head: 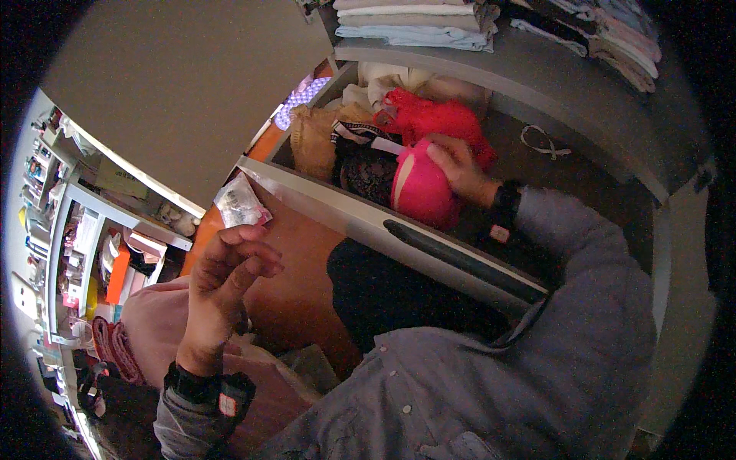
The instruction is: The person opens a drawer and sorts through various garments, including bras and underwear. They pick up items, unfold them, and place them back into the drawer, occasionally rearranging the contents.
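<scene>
My right hand (460, 169) is inside an open drawer (351, 198), its fingers gripping the edge of a bright pink bra (422, 190) with moulded cups. Against that bra lies a black lace bra (368, 175). Behind them is a red lace garment (440, 118), with a mustard-yellow garment (313, 144) at the drawer's left end and cream garments (391, 77) at the back. My left hand (233, 276) is raised outside the drawer, fingers loosely curled and apart, with nothing visible in it. Beyond its fingertips, a clear plastic packet (240, 204) lies low down.
A thin white strap (543, 144) lies on the drawer's bottom at right. Folded clothes (411, 23) are stacked on the shelf above. A large cabinet door (190, 86) stands open at left. Pink fabric (155, 310) and a crowded shelf unit (86, 247) are beside my left arm.
</scene>
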{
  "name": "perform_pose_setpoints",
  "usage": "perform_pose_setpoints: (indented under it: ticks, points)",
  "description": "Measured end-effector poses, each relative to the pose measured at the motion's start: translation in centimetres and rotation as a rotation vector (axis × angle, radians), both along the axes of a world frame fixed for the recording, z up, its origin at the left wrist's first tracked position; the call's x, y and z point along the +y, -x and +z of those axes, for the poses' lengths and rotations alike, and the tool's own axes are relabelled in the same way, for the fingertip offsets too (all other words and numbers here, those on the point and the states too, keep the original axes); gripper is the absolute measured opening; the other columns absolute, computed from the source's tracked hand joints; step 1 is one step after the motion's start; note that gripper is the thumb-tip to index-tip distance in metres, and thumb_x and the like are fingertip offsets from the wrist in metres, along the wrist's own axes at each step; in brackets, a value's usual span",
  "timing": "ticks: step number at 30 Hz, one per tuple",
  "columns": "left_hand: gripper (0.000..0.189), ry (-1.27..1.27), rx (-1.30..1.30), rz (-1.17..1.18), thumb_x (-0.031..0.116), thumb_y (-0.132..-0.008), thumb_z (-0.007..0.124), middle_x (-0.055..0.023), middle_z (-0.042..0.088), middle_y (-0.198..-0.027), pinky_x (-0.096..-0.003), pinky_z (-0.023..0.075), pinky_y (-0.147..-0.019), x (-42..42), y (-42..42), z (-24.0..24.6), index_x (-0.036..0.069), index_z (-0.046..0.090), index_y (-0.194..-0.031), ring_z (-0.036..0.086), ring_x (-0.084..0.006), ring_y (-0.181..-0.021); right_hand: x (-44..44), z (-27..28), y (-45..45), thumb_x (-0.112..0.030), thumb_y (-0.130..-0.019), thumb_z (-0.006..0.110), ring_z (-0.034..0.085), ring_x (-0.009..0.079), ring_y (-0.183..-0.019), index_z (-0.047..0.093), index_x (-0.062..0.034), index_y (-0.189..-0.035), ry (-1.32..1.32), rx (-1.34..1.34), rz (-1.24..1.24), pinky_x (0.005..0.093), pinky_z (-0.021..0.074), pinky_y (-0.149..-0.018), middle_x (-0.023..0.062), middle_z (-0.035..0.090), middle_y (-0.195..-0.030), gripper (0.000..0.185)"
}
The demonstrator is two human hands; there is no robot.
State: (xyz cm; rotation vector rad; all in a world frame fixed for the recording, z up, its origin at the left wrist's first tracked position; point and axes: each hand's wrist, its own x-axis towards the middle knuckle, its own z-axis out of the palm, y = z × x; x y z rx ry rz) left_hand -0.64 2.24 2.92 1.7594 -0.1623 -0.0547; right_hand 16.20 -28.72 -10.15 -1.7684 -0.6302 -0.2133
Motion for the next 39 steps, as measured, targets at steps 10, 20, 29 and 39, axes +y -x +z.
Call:
perform_pose_setpoints:
  ticks: [10, 20, 29, 39]
  points:
    - [0.028, -0.043, -0.007, -0.031, 0.005, -0.085, 0.052, -0.0099, 0.059, -0.093, -0.0291, 0.043, -0.078, -0.2, 0.0, -0.1, 0.0, 0.046, -0.111, 0.056, -0.0173, -0.088, 3.5, 2.4, -1.3, -0.026, -0.078, 0.059, 0.046, 0.0304, -0.108, 0.045, -0.0041, -0.116, 0.345, -0.439, -0.019, 0.0373, 0.0374, -0.09, 0.0186, 0.044, -0.121, 0.046]
    - [0.025, -0.05, 0.035, -0.084, 0.003, -0.086, 0.049, -0.0102, 0.058, -0.095, -0.0289, 0.0436, -0.082, 0.3, 1.9, 0.2, 0.0, 0.046, -0.11, 0.056, -0.0173, -0.09, -1.1, 2.4, 4.1, -0.035, -0.06, 0.072, 0.018, 0.04, -0.128, 0.041, -0.0139, -0.123, 0.783, -0.752, 0.247, 0.0521, 0.0188, -0.103, 0.0193, 0.02, -0.138, 0.073]
    - [0.025, -0.05, 0.026, -0.089, 0.001, -0.085, 0.05, -0.0096, 0.058, -0.095, -0.0286, 0.0443, -0.081, -0.3, 1.9, -0.1, 0.0, 0.047, -0.11, 0.056, -0.0169, -0.091, -0.5, 4.1, 2.4, -0.03, -0.049, 0.079, 0.015, 0.036, -0.13, 0.039, -0.0159, -0.126, 1.011, -0.792, 0.294, 0.0484, 0.018, -0.105, 0.0167, 0.017, -0.141, 0.088]
    - [0.022, -0.094, 0.028, -0.094, 0.001, -0.085, 0.049, -0.0096, 0.059, -0.095, -0.029, 0.0436, -0.082, 0.0, 2.2, 0.2, 0.001, 0.048, -0.108, 0.056, -0.017, -0.09, -4.9, 3.9, 1.9, -0.053, -0.061, 0.069, 0.02, 0.0314, -0.13, 0.019, -0.0078, -0.136, 0.607, -0.562, 0.19, 0.0417, 0.0194, -0.105, 0.0166, 0.02, -0.14, 0.101]
